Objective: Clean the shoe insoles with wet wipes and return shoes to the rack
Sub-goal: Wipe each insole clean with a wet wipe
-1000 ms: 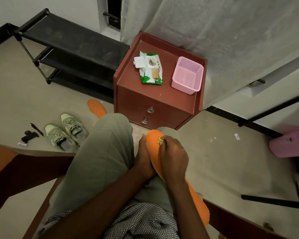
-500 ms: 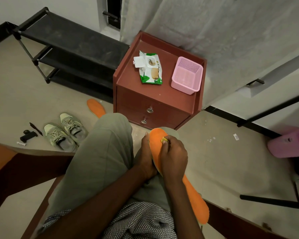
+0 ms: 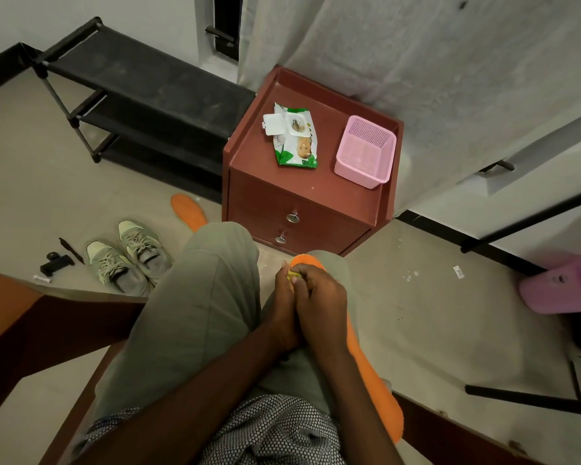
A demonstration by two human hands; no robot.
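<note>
Far left of our grip, the shoes (image 3: 128, 256) sit on the floor, a second insole (image 3: 188, 213) beyond them. Our left hand (image 3: 284, 310) curls around the orange insole (image 3: 366, 370) on our lap; our right hand (image 3: 319, 297) pinches a yellowish wipe (image 3: 294, 275) against its toe. The wipes pack (image 3: 294, 135) lies ahead on the cabinet (image 3: 316, 196).

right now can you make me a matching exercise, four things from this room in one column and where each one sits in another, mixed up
Things:
1. wet wipes pack
2. pair of shoes
3. pink basket
4. orange insole

Places:
A. on the floor, left of the knee
B. on the lap, under both hands
C. on the cabinet top, right side
D. on the cabinet top, left side, flap open

Pairs: 1-D, 2-A, 3-C, 4-B
</note>
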